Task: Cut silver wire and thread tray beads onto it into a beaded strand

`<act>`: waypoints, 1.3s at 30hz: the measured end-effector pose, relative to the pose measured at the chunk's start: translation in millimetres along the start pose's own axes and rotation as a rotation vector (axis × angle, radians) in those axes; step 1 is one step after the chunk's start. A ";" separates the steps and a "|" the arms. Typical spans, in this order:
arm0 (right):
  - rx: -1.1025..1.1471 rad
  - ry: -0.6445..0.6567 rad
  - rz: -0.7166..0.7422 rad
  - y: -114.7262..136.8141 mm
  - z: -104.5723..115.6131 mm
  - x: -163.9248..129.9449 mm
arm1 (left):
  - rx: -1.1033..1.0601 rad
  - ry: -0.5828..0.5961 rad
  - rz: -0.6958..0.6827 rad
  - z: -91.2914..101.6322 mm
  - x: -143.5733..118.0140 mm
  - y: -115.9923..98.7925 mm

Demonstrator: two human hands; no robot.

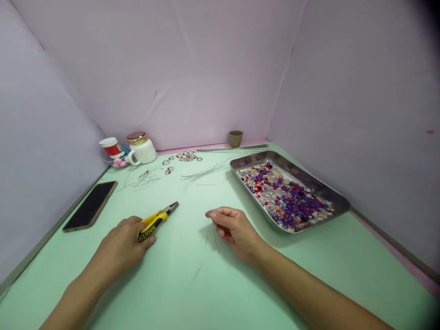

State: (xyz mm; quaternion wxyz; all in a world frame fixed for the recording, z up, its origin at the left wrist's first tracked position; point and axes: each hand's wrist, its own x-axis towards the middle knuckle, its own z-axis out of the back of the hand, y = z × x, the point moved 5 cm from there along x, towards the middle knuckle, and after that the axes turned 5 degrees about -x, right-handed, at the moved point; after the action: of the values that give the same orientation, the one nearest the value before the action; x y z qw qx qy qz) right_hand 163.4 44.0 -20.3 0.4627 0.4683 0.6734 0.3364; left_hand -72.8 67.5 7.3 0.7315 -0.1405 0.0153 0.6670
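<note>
**Pliers in one hand, wire in the other**

Low in the frame, left of centre, the left hand (123, 245) lies on the green table (192, 293) with its fingers curled closed around the yellow handles of a pair of pliers (156, 221); the grey tips point up and right. Just right of centre, the right hand (233, 229) pinches a thin wire (215, 238) between thumb and fingertips, the other fingers loosely bent; the wire hangs down toward the table.

At centre right sits a metal tray (338, 199) filled with beads (285, 195), mostly purple, red and clear. A dark phone (90, 205) lies at mid left. Further up, a white jar (141, 147) and a red-and-white cup (112, 147) stand at the back wall, with loose wires (206, 172) and small beaded pieces (187, 156) between them and the tray. A small brown cup (235, 138) stands at upper centre.
</note>
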 end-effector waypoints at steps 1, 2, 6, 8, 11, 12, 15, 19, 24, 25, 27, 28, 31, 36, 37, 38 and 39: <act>-0.002 0.006 -0.005 -0.7 -0.8 -0.2 | -0.001 0.000 -0.019 0.4 -0.7 -0.9; -0.004 0.010 -0.009 -1.1 -1.8 -0.4 | -0.001 -0.010 -0.047 1.6 -2.1 -2.8; -0.017 0.028 -0.011 -1.2 -6.6 -1.4 | -0.086 -0.258 -0.102 16.2 -15.9 -21.2; -0.042 0.038 0.001 -1.4 -8.6 -2.1 | -0.288 -0.389 -0.063 22.9 -26.0 -36.8; -0.106 0.060 0.041 -1.8 -11.1 -3.4 | -0.841 0.017 0.081 2.5 -30.4 -70.6; -0.128 0.066 0.057 -1.9 -11.7 -3.9 | -0.992 0.143 0.111 -3.3 -31.4 -84.0; -0.212 0.084 0.106 -1.2 -13.0 -5.3 | -1.211 0.293 0.098 -8.2 -27.8 -112.6; -0.348 0.102 0.170 2.8 -14.8 -6.9 | -1.240 0.238 0.092 -11.1 -17.9 -116.1; -0.386 0.059 0.151 2.9 -13.2 -5.4 | -1.175 0.134 0.135 -19.2 -12.3 -103.2; -0.391 0.051 0.138 2.0 -12.7 -4.9 | -1.168 0.123 0.137 -20.5 -11.5 -101.6; -0.397 0.049 0.115 -0.2 -11.9 -4.3 | -1.157 0.112 0.122 -21.9 -10.0 -100.0; -0.389 0.049 0.108 -1.1 -11.6 -4.1 | -1.151 0.105 0.106 -21.8 -9.4 -99.8; -0.316 0.074 0.107 -3.0 -12.5 -4.1 | -1.143 0.073 0.050 -19.1 -9.0 -99.9; -0.187 0.132 0.091 -6.0 -16.6 -4.6 | -1.175 0.038 0.033 -17.6 -9.8 -98.1; -0.193 0.134 0.086 -6.2 -16.7 -4.4 | -1.191 0.042 0.050 -18.8 -9.7 -97.4; -0.209 0.132 0.083 -6.0 -16.4 -4.2 | -1.207 0.049 0.066 -20.2 -9.4 -96.9; -0.234 0.125 0.084 -5.3 -15.6 -3.8 | -1.220 0.057 0.080 -21.5 -9.3 -96.7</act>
State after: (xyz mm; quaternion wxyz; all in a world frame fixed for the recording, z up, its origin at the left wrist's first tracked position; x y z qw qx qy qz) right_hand 147.6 38.4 -18.5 0.4569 0.4173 0.6366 0.4602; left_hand 24.5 46.8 6.5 0.4931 -0.5510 -0.3445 0.5784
